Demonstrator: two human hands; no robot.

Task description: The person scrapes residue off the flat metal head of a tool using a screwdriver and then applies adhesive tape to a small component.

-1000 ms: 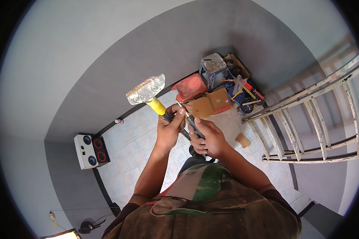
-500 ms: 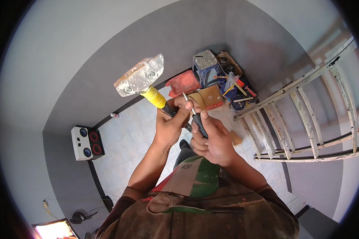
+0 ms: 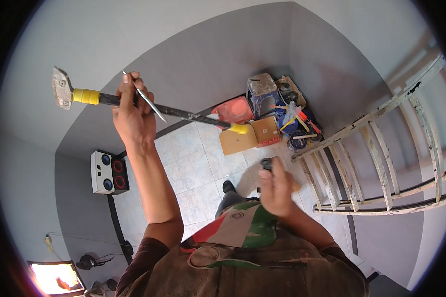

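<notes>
My left hand (image 3: 136,121) is raised at the upper left, closed around the black handle of a long scraper (image 3: 181,113). Yellow tape wraps the handle near its paint-spattered metal head, and the far end is yellow too. The same fingers pinch a bare metal screwdriver shaft (image 3: 153,107), pointed at its lower end, which crosses the scraper handle at a slant. Lower and to the right, my right hand (image 3: 276,190) is closed on a black screwdriver handle (image 3: 266,162); no shaft shows in its upper end. Most of that handle is hidden by my fingers.
A paint-marked ladder (image 3: 366,133) leans on the right. In the far corner stand a spattered stool (image 3: 262,85), a red tray (image 3: 235,110), an open cardboard box (image 3: 267,131) and buckets (image 3: 297,141) with tools. A speaker (image 3: 104,173) and a lit screen (image 3: 57,277) are at left.
The screwdriver shaft has come out of its handle and is now in my left hand. That hand has swung up and left with the scraper; my right hand has moved slightly down and right.
</notes>
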